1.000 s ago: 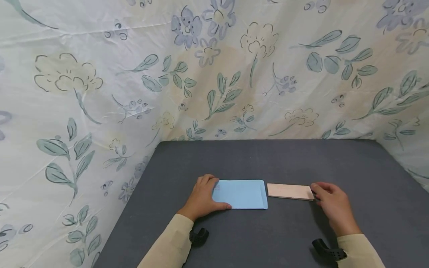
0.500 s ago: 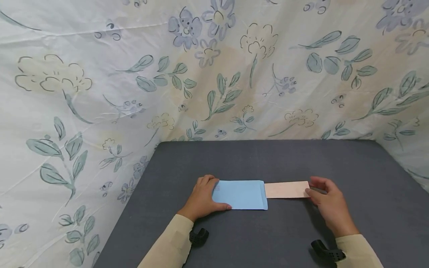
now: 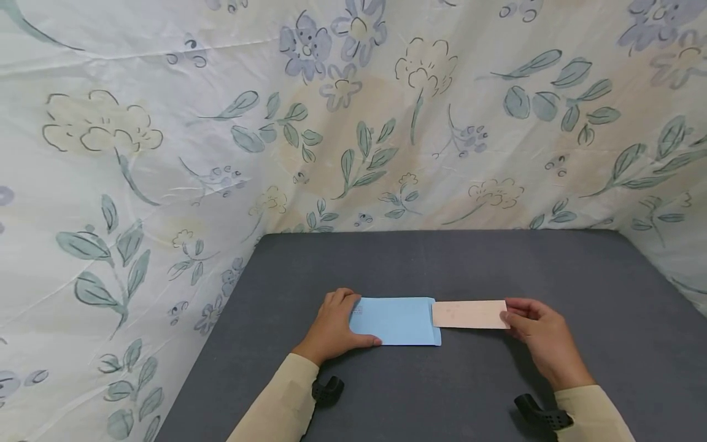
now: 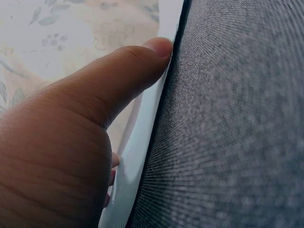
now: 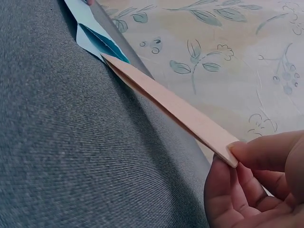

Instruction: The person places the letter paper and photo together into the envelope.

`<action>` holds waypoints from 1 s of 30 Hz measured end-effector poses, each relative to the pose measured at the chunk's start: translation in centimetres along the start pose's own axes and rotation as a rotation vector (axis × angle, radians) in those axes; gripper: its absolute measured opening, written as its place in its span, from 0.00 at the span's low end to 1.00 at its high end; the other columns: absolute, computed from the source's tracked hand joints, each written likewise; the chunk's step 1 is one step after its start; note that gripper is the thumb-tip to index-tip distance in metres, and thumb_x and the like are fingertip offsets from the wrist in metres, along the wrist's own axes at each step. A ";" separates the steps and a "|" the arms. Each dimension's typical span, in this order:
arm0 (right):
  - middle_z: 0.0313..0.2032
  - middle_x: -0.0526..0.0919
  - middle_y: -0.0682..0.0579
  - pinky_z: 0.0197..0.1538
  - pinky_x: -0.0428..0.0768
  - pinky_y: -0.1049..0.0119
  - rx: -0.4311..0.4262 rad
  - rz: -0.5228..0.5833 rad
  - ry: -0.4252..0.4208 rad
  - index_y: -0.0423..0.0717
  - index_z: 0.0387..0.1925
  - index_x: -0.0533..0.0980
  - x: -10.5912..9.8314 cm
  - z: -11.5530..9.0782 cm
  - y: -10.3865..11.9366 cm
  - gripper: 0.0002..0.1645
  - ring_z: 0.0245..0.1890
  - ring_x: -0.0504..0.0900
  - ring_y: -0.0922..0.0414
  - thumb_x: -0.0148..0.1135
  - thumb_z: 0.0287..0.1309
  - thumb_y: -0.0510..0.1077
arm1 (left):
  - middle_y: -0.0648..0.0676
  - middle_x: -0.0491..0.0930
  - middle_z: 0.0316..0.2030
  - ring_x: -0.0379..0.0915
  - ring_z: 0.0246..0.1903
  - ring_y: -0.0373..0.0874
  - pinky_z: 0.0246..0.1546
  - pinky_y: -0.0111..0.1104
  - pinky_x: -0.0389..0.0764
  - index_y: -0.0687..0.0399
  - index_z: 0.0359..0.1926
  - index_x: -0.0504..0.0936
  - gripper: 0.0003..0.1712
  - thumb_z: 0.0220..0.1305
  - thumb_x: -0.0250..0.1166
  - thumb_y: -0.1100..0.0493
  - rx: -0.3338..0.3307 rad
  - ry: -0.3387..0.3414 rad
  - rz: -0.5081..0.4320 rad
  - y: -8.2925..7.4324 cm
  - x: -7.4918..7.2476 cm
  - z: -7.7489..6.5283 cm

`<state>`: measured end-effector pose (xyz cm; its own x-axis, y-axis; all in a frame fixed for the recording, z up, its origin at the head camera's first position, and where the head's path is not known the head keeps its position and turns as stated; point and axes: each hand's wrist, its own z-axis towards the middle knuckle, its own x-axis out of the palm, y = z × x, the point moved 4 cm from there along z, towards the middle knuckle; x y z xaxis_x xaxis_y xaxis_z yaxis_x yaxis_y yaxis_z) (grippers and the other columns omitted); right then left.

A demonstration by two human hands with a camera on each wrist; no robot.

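Left grip (image 3: 337, 326) holds blue envelope (image 3: 399, 321); right grip (image 3: 541, 337) pinches pink paper (image 3: 469, 314) pointing lengthwise left.

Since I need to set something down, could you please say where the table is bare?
The table is bare beyond the blue envelope and pink card, up to the floral cloth, and nearer, between the black wrist mounts. The middle is crowded: the left hand holds the envelope, the right hand pinches the card.

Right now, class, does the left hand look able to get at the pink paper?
Probably not without letting go: the left hand holds the envelope, which lies between it and the pink paper.
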<state>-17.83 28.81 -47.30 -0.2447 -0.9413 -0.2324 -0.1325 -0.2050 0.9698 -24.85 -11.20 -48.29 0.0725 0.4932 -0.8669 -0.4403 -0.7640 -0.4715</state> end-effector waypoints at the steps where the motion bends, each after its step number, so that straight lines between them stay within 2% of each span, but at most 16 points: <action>1: 0.46 0.83 0.48 0.43 0.86 0.67 0.000 0.009 0.002 0.25 0.69 0.71 0.0 0.0 0.0 0.28 0.41 0.84 0.63 0.68 0.77 0.36 | 0.54 0.71 0.71 0.63 0.68 0.51 0.68 0.51 0.73 0.57 0.75 0.77 0.63 0.49 0.82 0.23 0.000 0.000 0.000 0.0 0.0 0.0; 8: 0.45 0.83 0.47 0.41 0.87 0.63 -0.009 0.022 -0.004 0.26 0.67 0.72 0.0 -0.1 0.0 0.25 0.40 0.85 0.60 0.67 0.77 0.35 | 0.54 0.71 0.70 0.64 0.67 0.51 0.67 0.50 0.73 0.58 0.75 0.77 0.63 0.50 0.82 0.23 0.009 -0.002 0.002 0.1 0.2 0.0; 23: 0.47 0.82 0.44 0.41 0.87 0.64 -0.013 0.025 -0.029 0.26 0.67 0.72 -0.1 0.2 -0.3 0.24 0.39 0.84 0.61 0.66 0.77 0.34 | 0.54 0.71 0.70 0.63 0.68 0.52 0.68 0.51 0.72 0.58 0.75 0.77 0.62 0.50 0.82 0.23 0.016 -0.012 -0.002 -0.1 0.2 -0.1; 30: 0.52 0.80 0.39 0.43 0.88 0.63 0.012 0.024 -0.014 0.27 0.69 0.72 0.1 0.4 -0.6 0.26 0.41 0.84 0.61 0.66 0.77 0.35 | 0.54 0.71 0.70 0.63 0.68 0.52 0.68 0.52 0.72 0.58 0.75 0.77 0.62 0.50 0.81 0.23 0.016 -0.011 -0.010 0.0 0.3 -0.1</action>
<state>-18.14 28.89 -47.93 -0.2610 -0.9423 -0.2098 -0.1379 -0.1787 0.9742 -24.72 -11.11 -48.55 0.0675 0.5051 -0.8604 -0.4539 -0.7524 -0.4774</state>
